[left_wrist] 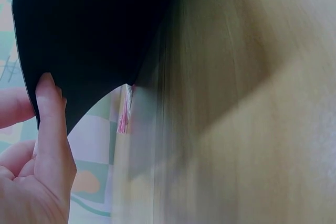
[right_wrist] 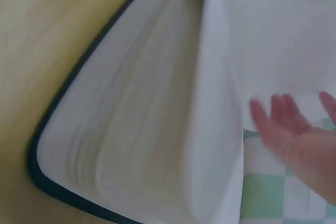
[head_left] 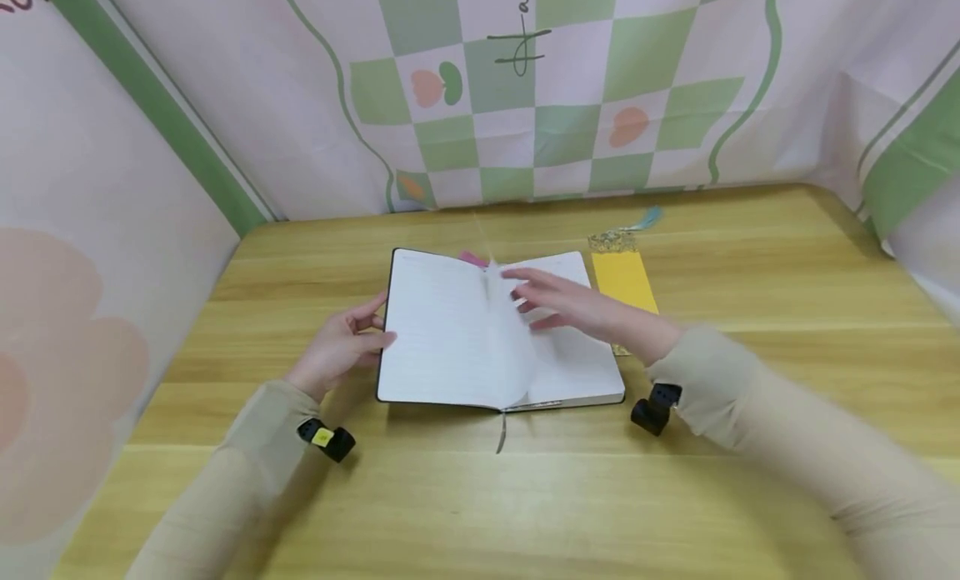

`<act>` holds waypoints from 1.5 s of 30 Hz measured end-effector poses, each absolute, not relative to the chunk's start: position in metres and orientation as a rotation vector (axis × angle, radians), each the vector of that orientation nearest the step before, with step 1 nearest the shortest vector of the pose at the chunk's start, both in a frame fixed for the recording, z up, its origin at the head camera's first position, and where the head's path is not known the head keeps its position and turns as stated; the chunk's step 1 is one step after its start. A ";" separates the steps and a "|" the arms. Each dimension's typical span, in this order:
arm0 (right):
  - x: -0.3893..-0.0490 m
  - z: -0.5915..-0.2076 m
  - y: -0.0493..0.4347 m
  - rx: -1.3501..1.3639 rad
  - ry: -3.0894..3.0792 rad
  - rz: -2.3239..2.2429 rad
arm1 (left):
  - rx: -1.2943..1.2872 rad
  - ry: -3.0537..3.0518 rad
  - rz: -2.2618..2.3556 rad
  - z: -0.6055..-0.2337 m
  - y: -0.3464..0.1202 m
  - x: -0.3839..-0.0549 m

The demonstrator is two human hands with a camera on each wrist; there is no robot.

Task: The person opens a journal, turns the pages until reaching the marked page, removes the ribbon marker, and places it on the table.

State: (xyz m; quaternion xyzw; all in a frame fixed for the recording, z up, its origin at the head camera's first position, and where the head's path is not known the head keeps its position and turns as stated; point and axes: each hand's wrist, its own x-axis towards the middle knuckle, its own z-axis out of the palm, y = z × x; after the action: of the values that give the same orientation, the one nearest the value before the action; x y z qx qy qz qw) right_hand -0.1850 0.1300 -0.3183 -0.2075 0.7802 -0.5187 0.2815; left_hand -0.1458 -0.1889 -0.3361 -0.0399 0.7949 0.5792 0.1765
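Observation:
An open notebook (head_left: 442,338) with a black cover and white pages lies on the wooden table. My left hand (head_left: 341,342) grips its left edge, thumb on the page and fingers behind the cover. From below, the left wrist view shows the dark cover (left_wrist: 84,30) raised off the table. Near the middle fold, a blurred page (head_left: 512,355) stands partly lifted. My right hand (head_left: 570,303) hovers over the right-hand pages with its fingers loosely spread. In the right wrist view those fingers are beside the standing page (right_wrist: 218,129), with nothing between them.
Right of the notebook lies a yellow card (head_left: 625,278) with a patterned top and a blue tassel (head_left: 648,218). Something pink (head_left: 473,258) sticks out behind the notebook's top edge. A grey ribbon (head_left: 502,437) hangs from the fold. Patterned cloth (head_left: 510,130) stands behind the table.

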 end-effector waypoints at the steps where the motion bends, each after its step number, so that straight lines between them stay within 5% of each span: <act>1: -0.183 -0.320 0.125 -0.644 2.198 -1.252 | -0.111 2.250 1.641 -0.336 -0.189 -0.146; 8: -0.171 -0.327 0.100 -0.918 2.490 -0.538 | -0.106 2.245 1.639 -0.336 -0.191 -0.146; 28: -0.161 -0.329 0.078 -0.866 2.515 -0.269 | -0.072 2.232 1.639 -0.334 -0.188 -0.146; 34: -0.174 -0.334 0.099 -0.969 2.556 -0.188 | -0.075 2.239 1.630 -0.341 -0.188 -0.145; 45: -0.230 -0.332 0.144 -0.744 2.640 -0.198 | -0.060 2.211 1.648 -0.343 -0.191 -0.144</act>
State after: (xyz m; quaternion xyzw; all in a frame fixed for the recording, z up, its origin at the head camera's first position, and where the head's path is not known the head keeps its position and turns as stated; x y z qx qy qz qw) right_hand -0.2296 0.1438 -0.3321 -0.2654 0.9417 -0.0705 0.1945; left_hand -0.1444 -0.1911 -0.3431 -0.0213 0.7870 0.5864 0.1906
